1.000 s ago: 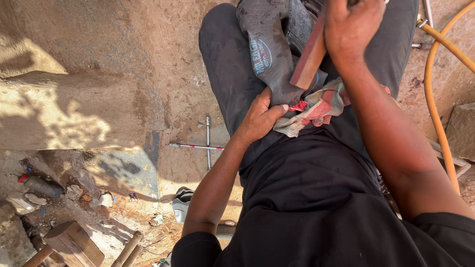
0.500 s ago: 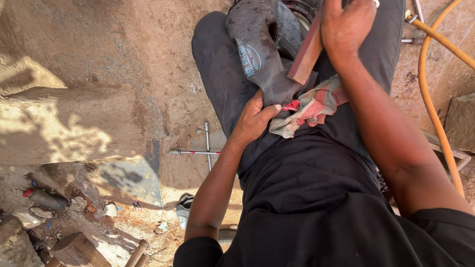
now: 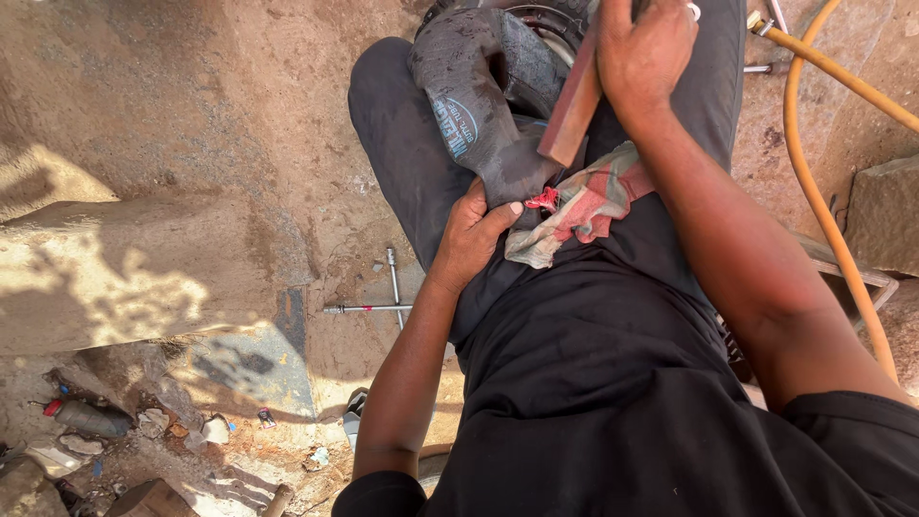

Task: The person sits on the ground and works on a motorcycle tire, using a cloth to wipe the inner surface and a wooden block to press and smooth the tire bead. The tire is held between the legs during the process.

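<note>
— Where is the inner tube (image 3: pixel 479 115) held?
— Upper middle of the frame, draped over the lap; its lower end is pinched by the left hand (image 3: pixel 474 235), apparently so the rubber is kept taut.
— And the right hand (image 3: pixel 643 53)?
— Clenched round a reddish block (image 3: pixel 571 105), pressed down on the tube. A checked rag (image 3: pixel 584 206) is spread beneath.
— Open room?
— Bare ground at left — only a cross wrench (image 3: pixel 383 302) lies there; a yellow hose (image 3: pixel 823 191) bounds the right edge.

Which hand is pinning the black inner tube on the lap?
The left hand: it presses the inner tube near the rag. The right hand grips a reddish-brown block.
</note>
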